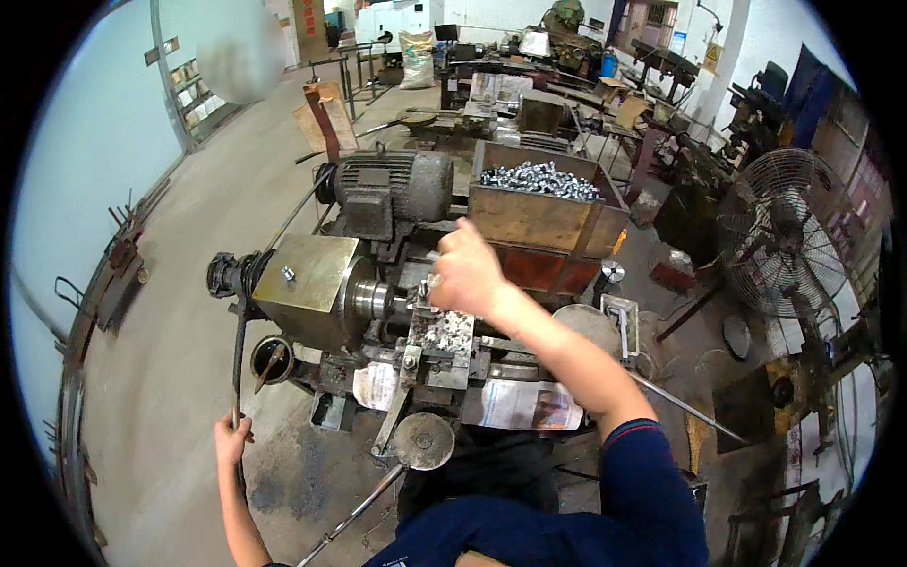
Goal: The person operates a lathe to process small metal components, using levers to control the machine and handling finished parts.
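Observation:
My left hand [232,440] is closed around a long dark lever [238,369] at the left of a small lathe. The lever runs up beside the headstock [307,276], which has a flat yellowish metal cover with a small shiny metal piece on top. My right hand [463,272] is over the carriage, next to the round steel spindle nose [374,300]. Its fingers are bent together; what they hold, if anything, is hidden. Below them, the cross slide [444,352] is strewn with pale metal chips. Part of the tool post [422,291] shows beside the fingers.
Behind the lathe stand an electric motor [392,194] and a box [524,215] heaped with small shiny metal parts. A dark pot [272,360] with a brush hangs at the left front. Newspaper [531,405] lies under the bed; a caged fan [784,231] stands right.

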The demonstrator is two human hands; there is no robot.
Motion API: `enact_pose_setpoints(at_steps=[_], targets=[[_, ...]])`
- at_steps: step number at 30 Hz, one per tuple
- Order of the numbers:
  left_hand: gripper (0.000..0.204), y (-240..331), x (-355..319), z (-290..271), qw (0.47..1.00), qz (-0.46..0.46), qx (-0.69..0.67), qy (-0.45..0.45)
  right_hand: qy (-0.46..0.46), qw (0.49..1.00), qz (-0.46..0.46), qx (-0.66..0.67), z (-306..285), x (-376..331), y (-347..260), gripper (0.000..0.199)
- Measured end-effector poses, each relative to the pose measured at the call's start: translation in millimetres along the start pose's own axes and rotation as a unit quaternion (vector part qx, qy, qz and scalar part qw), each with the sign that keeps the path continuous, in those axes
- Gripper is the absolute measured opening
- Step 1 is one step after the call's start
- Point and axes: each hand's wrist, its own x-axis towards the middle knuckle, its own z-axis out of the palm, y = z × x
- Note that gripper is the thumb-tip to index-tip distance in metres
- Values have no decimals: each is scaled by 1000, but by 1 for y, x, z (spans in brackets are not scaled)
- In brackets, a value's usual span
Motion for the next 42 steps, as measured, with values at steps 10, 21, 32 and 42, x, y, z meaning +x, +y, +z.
enact_pose_setpoints(at_steps=[10, 21, 32, 42], targets=[[26, -9, 8, 2, 996, -15, -87, -18, 184, 951, 245, -51, -24, -43, 154, 42], [31, 2, 19, 6, 987, -61, -114, -98, 7, 925, 374, 59, -38, -270, 168, 37], [38, 42, 40, 11, 981, -111, 94, -129, -165, 714, 676, 76, -32, -623, 50, 24], [41, 235, -57, 69, 912, 311, 207, -169, -350, 581, 734, 37, 76, -707, -18, 29]])
